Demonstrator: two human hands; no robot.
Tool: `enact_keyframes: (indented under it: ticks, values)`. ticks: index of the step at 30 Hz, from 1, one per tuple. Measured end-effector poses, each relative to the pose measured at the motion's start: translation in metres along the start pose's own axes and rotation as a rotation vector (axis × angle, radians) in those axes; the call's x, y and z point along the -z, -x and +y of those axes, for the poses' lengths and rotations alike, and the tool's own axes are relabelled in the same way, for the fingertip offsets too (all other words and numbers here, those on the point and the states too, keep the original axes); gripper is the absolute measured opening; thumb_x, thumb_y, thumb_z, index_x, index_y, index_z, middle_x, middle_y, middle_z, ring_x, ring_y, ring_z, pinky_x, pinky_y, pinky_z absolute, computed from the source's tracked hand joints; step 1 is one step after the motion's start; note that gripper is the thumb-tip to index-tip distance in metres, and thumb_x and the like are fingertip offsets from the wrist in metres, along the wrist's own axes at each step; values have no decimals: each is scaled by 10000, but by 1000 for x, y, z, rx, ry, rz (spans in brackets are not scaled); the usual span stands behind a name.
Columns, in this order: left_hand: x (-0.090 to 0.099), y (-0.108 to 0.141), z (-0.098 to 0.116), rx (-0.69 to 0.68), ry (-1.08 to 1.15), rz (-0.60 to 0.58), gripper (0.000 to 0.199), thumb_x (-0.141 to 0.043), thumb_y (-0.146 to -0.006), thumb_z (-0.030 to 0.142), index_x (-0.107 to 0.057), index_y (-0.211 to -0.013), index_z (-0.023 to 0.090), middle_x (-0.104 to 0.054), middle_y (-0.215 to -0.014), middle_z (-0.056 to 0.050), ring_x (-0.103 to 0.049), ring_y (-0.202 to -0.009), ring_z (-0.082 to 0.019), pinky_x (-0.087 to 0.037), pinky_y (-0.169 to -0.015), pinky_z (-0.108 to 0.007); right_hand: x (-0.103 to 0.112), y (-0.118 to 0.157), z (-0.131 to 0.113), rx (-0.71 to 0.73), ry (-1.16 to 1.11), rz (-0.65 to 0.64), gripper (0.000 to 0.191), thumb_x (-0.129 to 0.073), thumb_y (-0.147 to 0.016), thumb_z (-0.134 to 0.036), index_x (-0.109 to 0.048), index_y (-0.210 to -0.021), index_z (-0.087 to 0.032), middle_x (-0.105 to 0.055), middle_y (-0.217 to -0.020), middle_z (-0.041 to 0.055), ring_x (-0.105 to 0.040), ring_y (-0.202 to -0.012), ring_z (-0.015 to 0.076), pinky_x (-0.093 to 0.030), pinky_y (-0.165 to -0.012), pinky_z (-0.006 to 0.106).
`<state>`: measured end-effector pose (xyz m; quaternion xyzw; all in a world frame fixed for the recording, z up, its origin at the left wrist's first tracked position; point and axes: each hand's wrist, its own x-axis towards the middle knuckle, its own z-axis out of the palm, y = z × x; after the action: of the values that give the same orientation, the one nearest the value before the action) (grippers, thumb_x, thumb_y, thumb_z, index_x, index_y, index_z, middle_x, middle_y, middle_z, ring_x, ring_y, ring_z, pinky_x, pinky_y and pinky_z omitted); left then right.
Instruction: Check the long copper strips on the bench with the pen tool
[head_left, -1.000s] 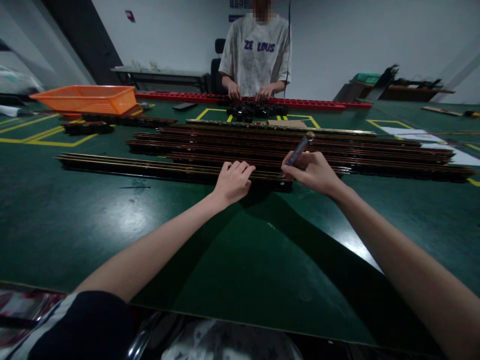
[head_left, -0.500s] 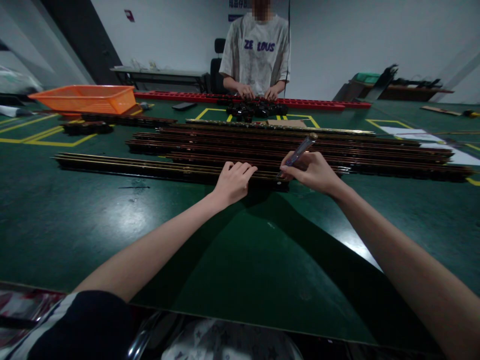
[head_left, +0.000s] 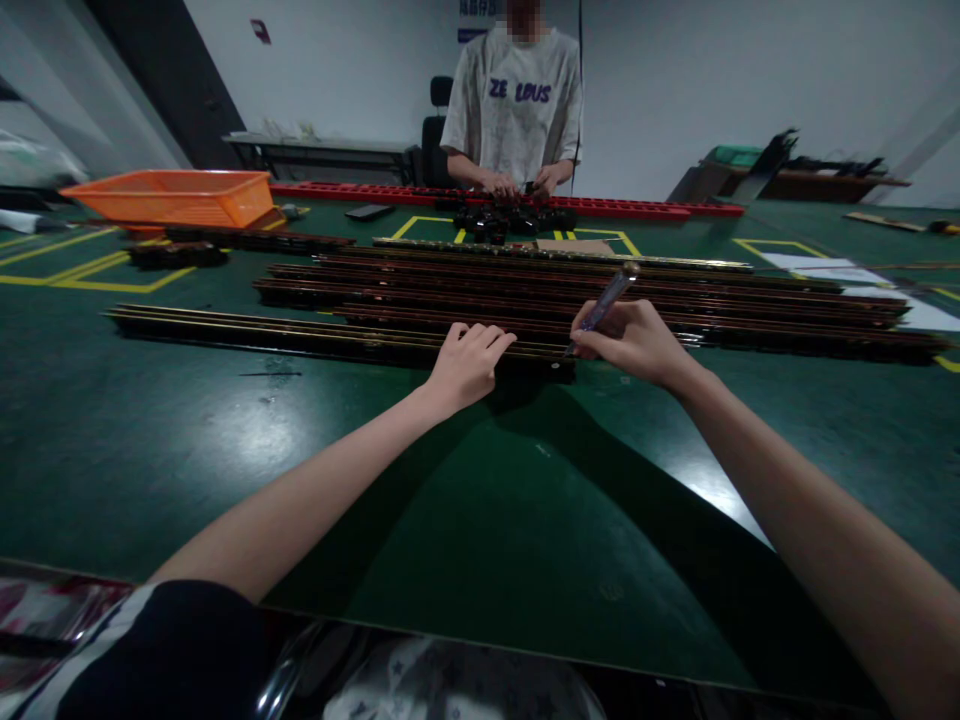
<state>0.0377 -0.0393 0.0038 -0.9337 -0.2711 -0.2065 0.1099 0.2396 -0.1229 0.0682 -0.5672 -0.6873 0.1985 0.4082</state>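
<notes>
A long dark rail with gold edges lies lengthwise on the green table. My left hand is closed over it near its right end, fingers curled across the top and far side. In my right hand, a screwdriver with a clear, purplish handle is pinched between thumb and fingers. It leans, handle end up and to the right, with its lower tip by the rail's right end. A pale round spot shows on the rail's near face there. Whether the tip touches the rail, I cannot tell.
Several similar rails are stacked just behind. An orange bin stands at the back left, and red slotted strips run along the far side. Across the table a person handles small black parts. White papers lie at right.
My right hand has shifted slightly right with the screwdriver, its tip now closer to the rail's very end. My left hand stays in place. The other person's hands have moved a little.
</notes>
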Motion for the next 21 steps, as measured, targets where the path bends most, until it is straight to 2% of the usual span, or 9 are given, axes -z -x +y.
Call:
enact_keyframes:
  ticks: [21]
  values:
    - [-1,0,-1,16,45,-13,472,-374,-800,30,-533,-1235,123,-611,-1200,-118,-551,-1050,-242,-353,-859,-395,4,0,5,42,30,20,132,-644,-669,-270,-586,-644,-153,-598,-589,29,-563,-538,149,-457,-510,282]
